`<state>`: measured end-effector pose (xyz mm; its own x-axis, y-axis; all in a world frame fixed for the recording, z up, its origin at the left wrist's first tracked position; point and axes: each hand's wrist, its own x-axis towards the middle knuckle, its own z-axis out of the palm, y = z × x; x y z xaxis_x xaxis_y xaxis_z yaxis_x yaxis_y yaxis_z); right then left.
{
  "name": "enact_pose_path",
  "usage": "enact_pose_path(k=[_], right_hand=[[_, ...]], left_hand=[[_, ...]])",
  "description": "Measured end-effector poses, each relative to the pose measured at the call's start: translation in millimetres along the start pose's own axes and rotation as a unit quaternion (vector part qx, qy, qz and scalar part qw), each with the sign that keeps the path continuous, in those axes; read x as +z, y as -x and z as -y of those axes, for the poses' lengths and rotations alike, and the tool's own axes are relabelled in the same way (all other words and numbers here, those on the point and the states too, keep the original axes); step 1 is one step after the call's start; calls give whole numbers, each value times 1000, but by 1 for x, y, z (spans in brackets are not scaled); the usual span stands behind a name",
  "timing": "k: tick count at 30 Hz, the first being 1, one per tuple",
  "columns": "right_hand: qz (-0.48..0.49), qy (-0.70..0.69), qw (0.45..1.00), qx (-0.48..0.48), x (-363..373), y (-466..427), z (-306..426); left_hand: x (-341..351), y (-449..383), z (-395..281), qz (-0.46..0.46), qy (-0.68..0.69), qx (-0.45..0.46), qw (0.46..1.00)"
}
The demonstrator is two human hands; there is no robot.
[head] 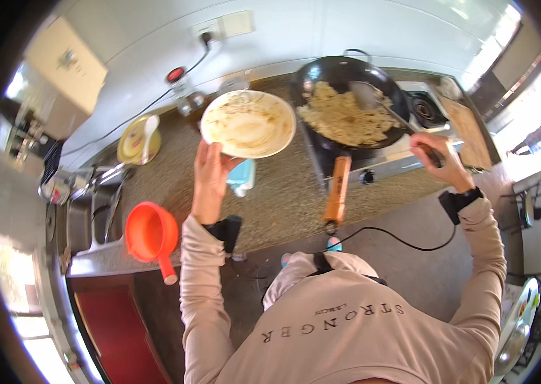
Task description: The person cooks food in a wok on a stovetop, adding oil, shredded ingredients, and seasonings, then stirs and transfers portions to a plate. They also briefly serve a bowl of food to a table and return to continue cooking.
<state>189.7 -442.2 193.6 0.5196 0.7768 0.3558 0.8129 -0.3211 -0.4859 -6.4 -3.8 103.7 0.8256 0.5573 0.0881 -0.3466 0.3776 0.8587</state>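
Observation:
My left hand (212, 165) grips the rim of a white oval dish (248, 125) smeared with brownish residue, raised over the counter. My right hand (436, 158) is closed around the handle of a metal spatula (402, 117). The spatula's blade rests in the food at the far right of the wok. Pale yellowish food (342, 115), perhaps fried rice, lies heaped in the black wok (318, 72). The wok sits on the gas stove (395, 158), its wooden handle (337, 189) pointing towards me. Below the dish, a light blue-lidded container (242, 177) is partly hidden.
An orange-red plastic dipper (151, 233) stands at the counter's front left, beside the steel sink (93, 216). Further back are a yellow bowl (129, 139) with a white spoon (149, 132) and a red-topped glass jar (184, 91). A wooden board (469, 134) lies right of the stove. A person (539, 137) is far right.

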Motion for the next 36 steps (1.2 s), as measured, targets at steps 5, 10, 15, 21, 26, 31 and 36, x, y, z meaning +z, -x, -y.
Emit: enact_pose_path(k=[5,10,15,21,26,31,36], right_hand=[[-70,-111,991,32,13,2,-4],[-155,-245,946,143,6,8,-15],[-234,-362,881,194,-4,7,-35],[-283,-471,813,192,2,25,-69],[-276,-447,821,222,-8,66,-75],[-390,-482,768,159,-9,101,-51],[-446,-582,665,138,7,122,11]], left_hand=[[-48,39,3,-74,68,70,992],[-115,69,30,-133,-8,161,978],[-182,52,63,-298,34,163,940],[-203,57,91,-294,24,164,941],[-206,62,101,-255,-636,141,714],[-149,100,57,-185,-196,-171,948],[-106,188,-67,46,-94,-128,986]])
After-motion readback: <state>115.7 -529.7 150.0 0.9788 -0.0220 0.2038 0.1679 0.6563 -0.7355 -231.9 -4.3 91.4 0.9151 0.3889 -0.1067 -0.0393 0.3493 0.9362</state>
